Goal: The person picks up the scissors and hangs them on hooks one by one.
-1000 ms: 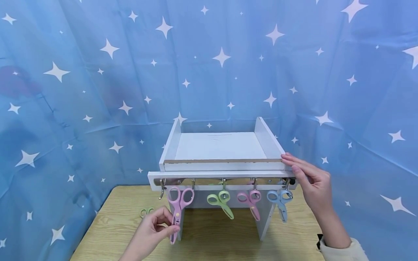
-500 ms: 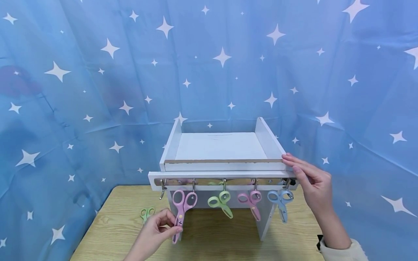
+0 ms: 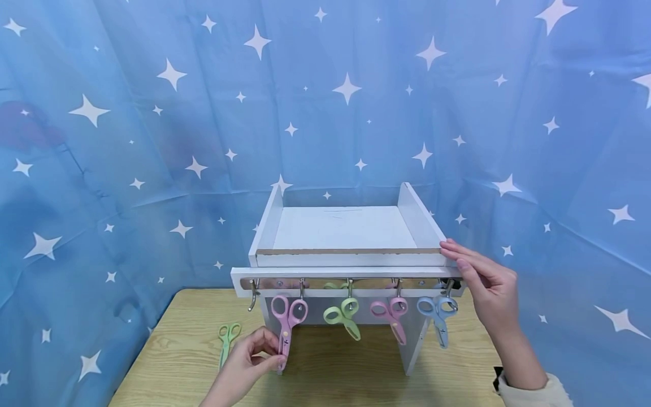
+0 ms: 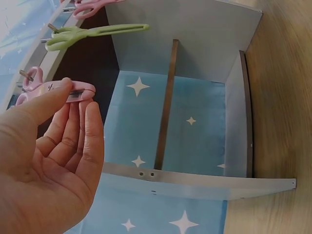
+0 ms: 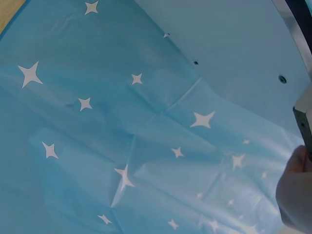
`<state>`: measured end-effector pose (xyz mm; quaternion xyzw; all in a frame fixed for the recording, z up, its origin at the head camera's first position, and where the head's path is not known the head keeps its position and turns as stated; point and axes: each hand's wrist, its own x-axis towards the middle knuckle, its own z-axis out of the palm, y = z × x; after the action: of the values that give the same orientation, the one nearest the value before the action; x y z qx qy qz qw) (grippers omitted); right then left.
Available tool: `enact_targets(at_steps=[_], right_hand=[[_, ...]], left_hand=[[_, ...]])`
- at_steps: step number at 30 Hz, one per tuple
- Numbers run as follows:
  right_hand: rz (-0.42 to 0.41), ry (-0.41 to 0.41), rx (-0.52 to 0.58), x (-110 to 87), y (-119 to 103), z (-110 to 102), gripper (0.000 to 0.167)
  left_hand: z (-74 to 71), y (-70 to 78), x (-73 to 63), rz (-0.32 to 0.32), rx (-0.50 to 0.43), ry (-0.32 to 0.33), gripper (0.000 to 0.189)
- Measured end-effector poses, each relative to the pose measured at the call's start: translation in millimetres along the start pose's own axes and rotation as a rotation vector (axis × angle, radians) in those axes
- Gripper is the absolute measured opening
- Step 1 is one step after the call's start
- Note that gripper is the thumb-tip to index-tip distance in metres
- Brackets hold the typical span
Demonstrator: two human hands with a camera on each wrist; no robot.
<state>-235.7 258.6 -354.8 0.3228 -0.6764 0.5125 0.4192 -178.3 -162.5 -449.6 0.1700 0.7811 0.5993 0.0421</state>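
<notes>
My left hand pinches pink scissors by the blade end between thumb and fingers, handles up. Their right loop is around the second hook from the left. In the left wrist view a hook's post shows through that loop. Green scissors, another pink pair and blue scissors hang on the hooks to the right. My right hand rests on the right front corner of the white wooden rack, fingers stretched along the side panel and thumb at the front.
A second green pair of scissors lies on the wooden table, left of the rack. The leftmost hook bears nothing. Behind everything hangs a blue curtain with white stars. The rack's right leg stands under the rail.
My left hand and the pink scissors have moved slightly right, their right loop coming over the second hook. More of the green scissors on the table shows. My right hand stays put.
</notes>
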Motion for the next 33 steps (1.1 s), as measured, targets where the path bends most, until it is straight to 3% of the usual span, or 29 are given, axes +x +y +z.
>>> enact_targets(at_steps=[9,16,24,33], right_hand=[[0.000,0.002,0.052,0.1,0,0,0.024],[0.003,-0.001,0.046,0.3,0,0,0.024],[0.003,-0.002,0.041,0.4,0,0,0.024],[0.006,0.000,0.019,0.4,0,0,0.024]], left_hand=[[-4.3,-13.2,-1.9,-0.018,-0.004,0.016,0.020],[-14.4,-30.0,-3.2,0.025,0.030,0.054,0.013],[-34.1,-52.4,-2.9,-0.167,0.054,0.128,0.022],[-53.0,-86.7,-2.3,-0.309,0.144,0.348,0.016]])
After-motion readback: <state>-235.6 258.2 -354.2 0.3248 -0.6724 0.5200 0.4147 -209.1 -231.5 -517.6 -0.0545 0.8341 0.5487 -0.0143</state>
